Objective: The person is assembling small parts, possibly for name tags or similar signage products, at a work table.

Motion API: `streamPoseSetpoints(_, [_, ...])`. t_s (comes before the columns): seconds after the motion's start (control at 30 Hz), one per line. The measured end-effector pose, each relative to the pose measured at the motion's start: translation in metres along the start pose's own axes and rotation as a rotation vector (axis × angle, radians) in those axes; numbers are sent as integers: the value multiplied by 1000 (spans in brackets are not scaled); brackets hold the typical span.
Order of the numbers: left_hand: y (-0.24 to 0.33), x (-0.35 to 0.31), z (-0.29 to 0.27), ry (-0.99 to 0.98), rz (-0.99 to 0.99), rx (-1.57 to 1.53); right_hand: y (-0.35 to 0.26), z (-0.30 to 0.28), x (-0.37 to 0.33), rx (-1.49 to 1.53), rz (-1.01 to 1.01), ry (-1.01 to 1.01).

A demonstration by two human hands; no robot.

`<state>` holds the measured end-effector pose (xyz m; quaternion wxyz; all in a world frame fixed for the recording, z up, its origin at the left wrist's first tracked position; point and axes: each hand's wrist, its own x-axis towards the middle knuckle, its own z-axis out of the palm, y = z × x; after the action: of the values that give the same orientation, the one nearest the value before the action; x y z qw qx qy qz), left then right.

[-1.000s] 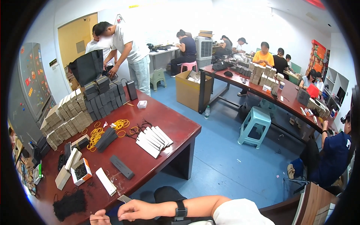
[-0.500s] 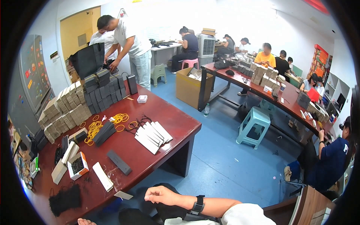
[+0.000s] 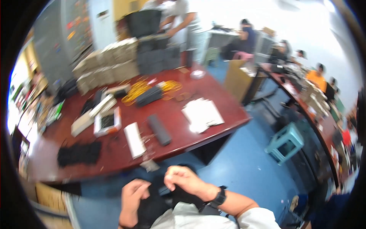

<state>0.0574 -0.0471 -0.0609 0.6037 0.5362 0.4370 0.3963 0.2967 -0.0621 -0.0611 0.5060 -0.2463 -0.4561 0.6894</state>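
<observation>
In front of the table, over my dark-clothed lap, both hands are raised a short way apart. My left hand (image 3: 134, 194) has its fingers curled inward and closed. My right hand (image 3: 186, 180), with a black watch (image 3: 219, 196) on the wrist, is also closed, fingers bent toward the palm. Blur and the bent fingers hide whatever either hand may hold. Nearest on the dark red table (image 3: 183, 152) lie a long white strip (image 3: 134, 140), a dark grey narrow box (image 3: 159, 129) and a clear plastic scrap (image 3: 150, 165) at the edge.
A fan of white cards (image 3: 202, 114), yellow rubber bands (image 3: 139, 91), an open small box (image 3: 108, 121) and a black thread bundle (image 3: 79, 153) lie on the table. Stacked grey-brown boxes (image 3: 110, 66) line its back. A teal stool (image 3: 286, 143) stands at right; several people work beyond.
My view has turned left and down, so the table shows nearer the middle. My left hand has come up fully into view beside the right, which has moved slightly up and rightward in the picture.
</observation>
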Motion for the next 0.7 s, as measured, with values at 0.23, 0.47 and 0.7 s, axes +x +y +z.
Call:
streamPoseSetpoints(0.23, [-5,6,27,-156,53,-224,7,14,8,130,10,-46])
streamPoseSetpoints(0.47, [-10,6,30,-117,73,-226,14,11,9,32,87,-4])
streamPoseSetpoints(0.7, [-10,3,33,-150,49,-303,12,10,9,9,115,-5])
